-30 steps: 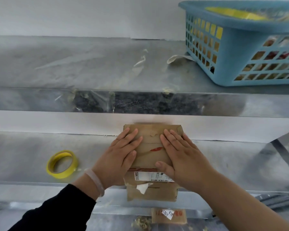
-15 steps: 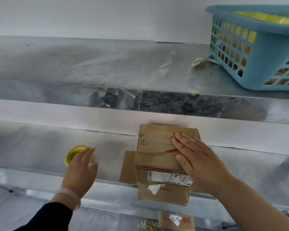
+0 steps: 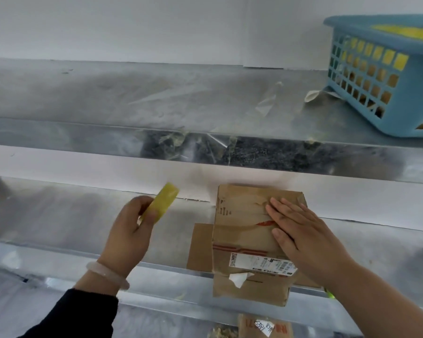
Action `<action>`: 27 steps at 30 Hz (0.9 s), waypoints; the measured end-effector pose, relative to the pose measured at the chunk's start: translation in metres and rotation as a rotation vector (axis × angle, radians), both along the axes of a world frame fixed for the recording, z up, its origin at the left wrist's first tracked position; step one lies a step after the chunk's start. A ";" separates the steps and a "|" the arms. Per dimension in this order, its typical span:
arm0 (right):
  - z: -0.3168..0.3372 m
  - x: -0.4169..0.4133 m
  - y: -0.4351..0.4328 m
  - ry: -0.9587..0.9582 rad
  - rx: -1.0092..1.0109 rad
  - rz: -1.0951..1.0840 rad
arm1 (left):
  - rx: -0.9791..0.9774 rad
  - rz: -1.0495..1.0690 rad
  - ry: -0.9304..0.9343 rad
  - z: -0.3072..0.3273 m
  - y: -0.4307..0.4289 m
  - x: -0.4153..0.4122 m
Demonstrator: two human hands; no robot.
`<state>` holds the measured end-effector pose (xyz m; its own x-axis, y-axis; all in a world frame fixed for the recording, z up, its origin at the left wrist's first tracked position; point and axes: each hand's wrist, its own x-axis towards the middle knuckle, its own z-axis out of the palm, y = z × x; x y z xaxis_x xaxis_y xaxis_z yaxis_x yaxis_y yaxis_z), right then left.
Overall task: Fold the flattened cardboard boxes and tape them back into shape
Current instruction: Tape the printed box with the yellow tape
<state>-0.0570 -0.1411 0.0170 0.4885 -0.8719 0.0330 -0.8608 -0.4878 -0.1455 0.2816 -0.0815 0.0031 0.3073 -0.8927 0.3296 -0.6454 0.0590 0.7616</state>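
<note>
A small brown cardboard box point(image 3: 244, 230) with a white shipping label stands on the lower metal shelf point(image 3: 59, 215), its front overhanging the shelf edge. A loose side flap point(image 3: 200, 247) sticks out to its left. My right hand point(image 3: 300, 232) lies flat on the box's top, fingers straight, pressing it down. My left hand point(image 3: 130, 230) is raised left of the box and grips a yellow tape roll point(image 3: 163, 203), seen edge-on between thumb and fingers, lifted off the shelf.
A blue plastic basket point(image 3: 386, 76) with yellow contents stands on the upper shelf point(image 3: 156, 93) at the right. Scraps of clear tape point(image 3: 266, 103) lie on that shelf. Another cardboard piece point(image 3: 264, 326) with a white sticker lies below the lower shelf.
My left hand left the box top, reached left to the yellow tape roll and has picked it up. My right hand stayed flat on the box. The view shifted left.
</note>
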 end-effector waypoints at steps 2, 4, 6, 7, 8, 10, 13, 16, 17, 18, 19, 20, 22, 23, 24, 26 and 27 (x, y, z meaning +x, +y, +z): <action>0.000 0.001 -0.001 -0.020 -0.002 0.002 | -0.086 -0.171 0.089 0.039 -0.006 -0.029; -0.002 0.001 -0.001 -0.027 -0.011 0.008 | -0.095 -0.352 0.162 0.067 -0.016 -0.059; -0.004 -0.001 -0.002 -0.038 -0.022 0.015 | -0.058 -0.439 0.192 0.083 -0.029 -0.087; -0.005 -0.002 -0.002 -0.054 -0.023 0.016 | -0.031 -0.464 0.137 0.086 -0.037 -0.100; -0.006 -0.002 -0.003 -0.071 -0.026 0.020 | 0.002 -0.486 0.050 0.088 -0.044 -0.111; -0.009 -0.003 -0.003 -0.093 -0.041 0.028 | 0.082 -0.505 -0.072 0.082 -0.056 -0.129; -0.012 -0.003 -0.004 -0.114 -0.058 0.020 | 0.150 -0.458 -0.075 0.077 -0.070 -0.140; -0.014 -0.004 -0.004 -0.131 -0.071 0.022 | 0.174 -0.466 -0.088 0.080 -0.077 -0.149; -0.013 -0.004 -0.004 -0.132 -0.083 0.024 | 0.169 -0.469 -0.087 0.080 -0.079 -0.152; -0.013 -0.004 -0.004 -0.135 -0.091 0.027 | 0.159 -0.469 -0.080 0.081 -0.078 -0.157; -0.013 -0.004 -0.003 -0.142 -0.094 0.028 | 0.141 -0.459 -0.083 0.080 -0.078 -0.161; -0.012 -0.005 -0.003 -0.149 -0.095 0.028 | 0.124 -0.448 -0.088 0.081 -0.077 -0.164; -0.013 -0.007 -0.003 -0.149 -0.098 0.026 | 0.109 -0.436 -0.088 0.081 -0.078 -0.167; -0.014 -0.007 -0.003 -0.145 -0.101 0.025 | 0.111 -0.435 -0.082 0.081 -0.078 -0.166; -0.014 -0.007 -0.003 -0.144 -0.104 0.023 | 0.117 -0.431 -0.074 0.082 -0.078 -0.166; -0.016 -0.006 -0.003 -0.152 -0.105 0.020 | 0.124 -0.395 -0.038 0.081 -0.078 -0.164; -0.016 -0.004 -0.003 -0.158 -0.103 0.018 | 0.120 -0.359 0.009 0.080 -0.079 -0.161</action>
